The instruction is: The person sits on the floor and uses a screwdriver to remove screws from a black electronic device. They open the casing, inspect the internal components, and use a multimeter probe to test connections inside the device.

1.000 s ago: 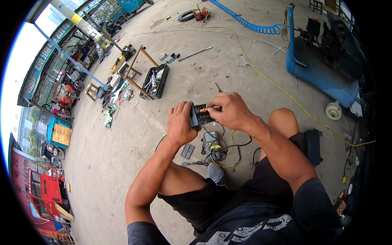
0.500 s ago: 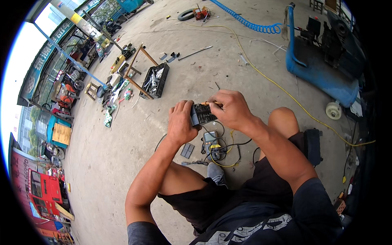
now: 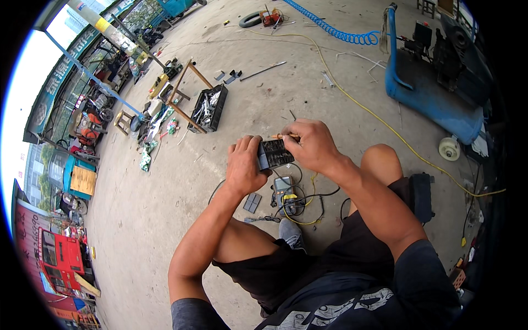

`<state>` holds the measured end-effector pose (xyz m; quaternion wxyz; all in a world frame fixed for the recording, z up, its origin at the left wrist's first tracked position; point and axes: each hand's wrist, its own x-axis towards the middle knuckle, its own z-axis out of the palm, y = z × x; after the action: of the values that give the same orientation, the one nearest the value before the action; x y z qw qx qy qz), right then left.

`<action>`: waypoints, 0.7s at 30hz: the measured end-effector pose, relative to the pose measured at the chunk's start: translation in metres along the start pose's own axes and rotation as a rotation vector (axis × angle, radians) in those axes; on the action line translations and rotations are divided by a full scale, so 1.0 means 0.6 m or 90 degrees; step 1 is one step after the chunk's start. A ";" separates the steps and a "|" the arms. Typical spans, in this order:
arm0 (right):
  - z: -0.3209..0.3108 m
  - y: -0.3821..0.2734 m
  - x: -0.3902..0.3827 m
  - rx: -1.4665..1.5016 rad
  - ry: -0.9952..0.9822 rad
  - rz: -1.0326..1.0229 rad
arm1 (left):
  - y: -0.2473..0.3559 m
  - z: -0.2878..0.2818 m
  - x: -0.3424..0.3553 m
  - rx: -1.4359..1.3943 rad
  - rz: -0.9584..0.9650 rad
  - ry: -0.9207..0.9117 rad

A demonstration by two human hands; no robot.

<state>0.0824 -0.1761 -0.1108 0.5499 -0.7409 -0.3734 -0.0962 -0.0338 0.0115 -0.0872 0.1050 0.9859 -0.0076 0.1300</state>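
Observation:
In front of my knees, my left hand (image 3: 243, 164) is closed on the left side of a small dark box (image 3: 279, 155) with a grey edge and rows of dark slots or ribs on its face. What the box is I cannot make out. At its far right edge, my right hand (image 3: 312, 146) pinches a thin orange-brown stick-like tool (image 3: 278, 136), whose tip lies near the top of the box. Below both hands, a grey handheld meter (image 3: 284, 188) with a screen rests on the floor among black and yellow cables.
A grey four-panelled square (image 3: 252, 203) lies left of the meter. Further off stand a black crate of tools (image 3: 210, 110) and a wooden frame (image 3: 190, 93). A blue air compressor (image 3: 434, 110) occupies the right. A yellow hose (image 3: 374, 113) crosses the floor; a tyre (image 3: 251, 20) lies far off.
The box has tilted slightly, so more of its slotted face shows. My right hand and the orange-brown tool have shifted a little at its far edge. My left hand keeps its hold.

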 end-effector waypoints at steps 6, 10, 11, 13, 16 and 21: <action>-0.019 0.009 0.009 0.017 0.041 0.035 | -0.006 0.003 -0.002 0.001 -0.006 0.007; -0.021 0.011 0.010 0.003 -0.060 0.157 | -0.011 0.001 -0.002 -0.016 0.001 0.008; -0.020 0.012 0.008 -0.015 -0.061 0.149 | -0.010 0.000 -0.002 -0.018 0.008 0.005; -0.018 0.016 0.006 -0.052 -0.065 0.131 | -0.005 -0.004 -0.001 -0.022 0.023 0.001; -0.016 0.031 0.007 -0.139 -0.074 0.128 | -0.003 -0.003 -0.001 -0.014 0.033 -0.003; -0.021 0.045 0.007 -0.167 -0.167 0.172 | -0.009 0.001 -0.002 -0.011 0.003 -0.003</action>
<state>0.1064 -0.1888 -0.1239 0.4036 -0.8555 -0.3233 0.0278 -0.0344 0.0169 -0.0889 0.1128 0.9853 -0.0115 0.1275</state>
